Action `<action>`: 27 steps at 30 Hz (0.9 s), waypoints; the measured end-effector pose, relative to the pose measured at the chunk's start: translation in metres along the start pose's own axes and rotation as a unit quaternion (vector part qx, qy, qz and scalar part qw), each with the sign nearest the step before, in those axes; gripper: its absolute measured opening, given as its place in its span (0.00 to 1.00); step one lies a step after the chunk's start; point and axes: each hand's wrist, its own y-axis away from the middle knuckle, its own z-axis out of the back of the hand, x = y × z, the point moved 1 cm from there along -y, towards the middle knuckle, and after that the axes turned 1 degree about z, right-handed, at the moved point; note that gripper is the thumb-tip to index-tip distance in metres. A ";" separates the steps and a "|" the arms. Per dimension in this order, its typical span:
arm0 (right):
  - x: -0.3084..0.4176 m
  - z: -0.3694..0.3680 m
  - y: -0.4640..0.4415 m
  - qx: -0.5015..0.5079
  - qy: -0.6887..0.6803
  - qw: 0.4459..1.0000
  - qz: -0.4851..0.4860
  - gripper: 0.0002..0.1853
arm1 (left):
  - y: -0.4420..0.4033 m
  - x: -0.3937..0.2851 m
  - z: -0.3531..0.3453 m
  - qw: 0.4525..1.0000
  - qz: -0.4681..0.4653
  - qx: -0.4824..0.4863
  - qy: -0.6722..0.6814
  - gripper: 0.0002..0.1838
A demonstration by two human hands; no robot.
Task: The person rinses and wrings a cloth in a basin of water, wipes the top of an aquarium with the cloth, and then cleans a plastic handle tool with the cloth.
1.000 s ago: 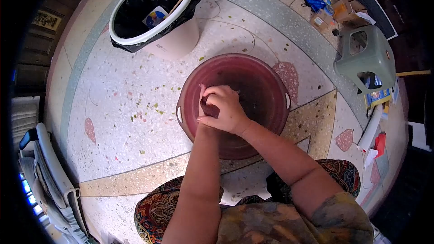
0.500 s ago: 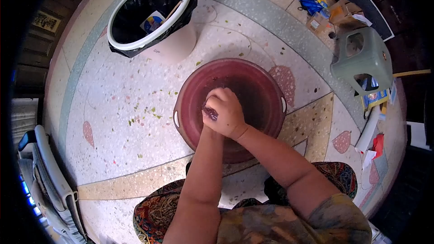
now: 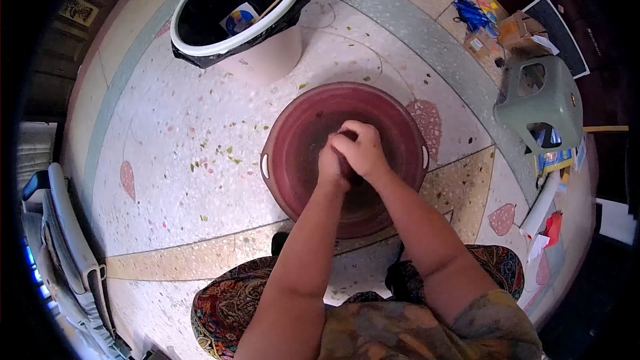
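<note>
A round dark red basin [image 3: 300, 180] with a white-rimmed handle slot on each side stands on the floor in front of me. Over its middle my two hands are pressed together around a dark reddish item [image 3: 347, 167], mostly hidden between the palms. My right hand [image 3: 365, 152] lies on top with its fingers curled round it. My left hand [image 3: 331, 165] is closed against its left side. What the item is cannot be made out.
A pale bucket [image 3: 267, 57] lined with a black bag stands beyond the basin, to the left. At the right are a grey-green stool [image 3: 543, 110], a cardboard box [image 3: 523, 33] and packets. A folded chair [image 3: 70, 227] stands at left.
Both hands, still together, have shifted right over the basin. The right hand's fingers now reach over the top of the left. The view has shifted slightly.
</note>
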 end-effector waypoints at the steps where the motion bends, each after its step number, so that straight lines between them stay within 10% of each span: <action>1: -0.002 0.002 -0.003 0.027 -0.033 0.999 -0.031 0.12 | -0.002 -0.001 0.000 1.000 0.004 -0.021 -0.017 0.21; 8: -0.026 0.028 -0.020 -0.008 -0.042 0.982 -0.182 0.19 | -0.003 -0.031 0.030 0.980 -0.054 -0.124 -0.149 0.33; 11: -0.037 0.048 -0.023 0.082 0.315 0.931 -0.165 0.19 | -0.007 -0.043 0.063 0.909 -0.135 -0.174 -0.354 0.31; 13: -0.057 0.049 -0.015 0.117 0.362 0.909 -0.172 0.19 | 0.000 -0.052 0.067 0.789 -0.118 -0.233 -0.557 0.26; 22: -0.086 0.015 0.036 0.255 0.521 0.802 -0.145 0.34 | 0.007 -0.006 0.082 0.569 -0.281 -0.137 -0.760 0.22; 27: -0.089 0.012 0.026 0.177 0.395 0.882 -0.188 0.21 | -0.017 0.001 0.093 0.668 -0.217 -0.172 -0.691 0.22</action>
